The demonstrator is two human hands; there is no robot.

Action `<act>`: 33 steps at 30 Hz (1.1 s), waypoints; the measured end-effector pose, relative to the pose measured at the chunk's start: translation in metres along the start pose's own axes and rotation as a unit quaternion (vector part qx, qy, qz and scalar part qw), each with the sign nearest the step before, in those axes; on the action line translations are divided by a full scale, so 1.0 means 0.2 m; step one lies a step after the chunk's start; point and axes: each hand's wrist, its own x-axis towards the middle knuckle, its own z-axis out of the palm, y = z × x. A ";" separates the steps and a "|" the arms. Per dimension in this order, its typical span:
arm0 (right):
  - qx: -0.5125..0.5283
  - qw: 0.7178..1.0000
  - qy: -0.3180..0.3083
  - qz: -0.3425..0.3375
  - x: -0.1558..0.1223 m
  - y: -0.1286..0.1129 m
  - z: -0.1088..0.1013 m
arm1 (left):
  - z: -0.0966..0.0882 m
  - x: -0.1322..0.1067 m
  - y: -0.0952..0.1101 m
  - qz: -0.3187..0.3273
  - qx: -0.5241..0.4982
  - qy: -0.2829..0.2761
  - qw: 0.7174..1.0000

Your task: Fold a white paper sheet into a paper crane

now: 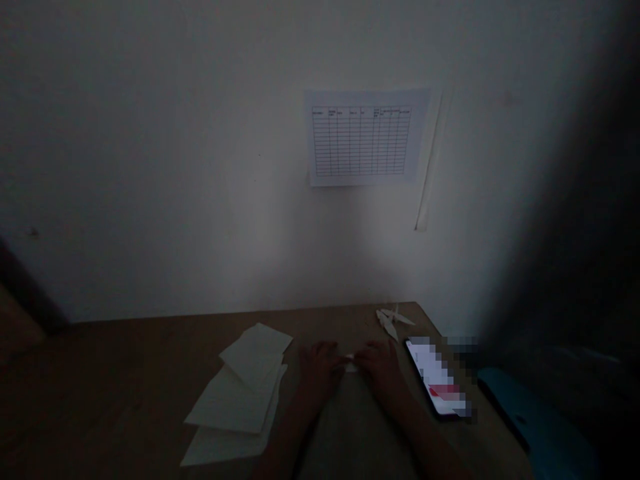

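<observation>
On the table, between the hands: small piece of paper under work

Step in hand: judged to be folding or creasing. The paper lies at the middle of the table's far half, with the left hand at its left side and the right hand at its right. The next move appears to call for holding the edges in line while the fingers press the crease flat.

Fingers: on both hands they are curled, with the tips brought close together at the paper and only a narrow gap between the 2 hands. Contact is apparent; in this dim light, whether they pinch or merely press cannot be told.

Surroundings: loose paper sheets overlap left of the hands. Narrow folded paper pieces lie near the far right corner, beyond a lit phone beside the right forearm.
</observation>
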 end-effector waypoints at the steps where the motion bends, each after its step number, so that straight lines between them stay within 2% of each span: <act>1: -0.003 1.000 0.002 -0.002 0.00 0.00 0.00 | 0.00 0.00 0.00 -0.002 0.000 0.001 1.000; 16: 0.007 0.999 0.030 -0.016 0.01 0.00 0.02 | -0.05 0.01 0.02 -0.021 -0.010 0.002 1.000; 23: -0.033 0.997 0.052 -0.037 0.01 -0.02 0.01 | -0.04 0.03 0.02 -0.031 -0.020 0.012 0.999; 33: -0.116 0.984 0.109 -0.084 0.03 0.02 0.09 | -0.03 0.03 0.02 -0.024 -0.022 0.055 0.998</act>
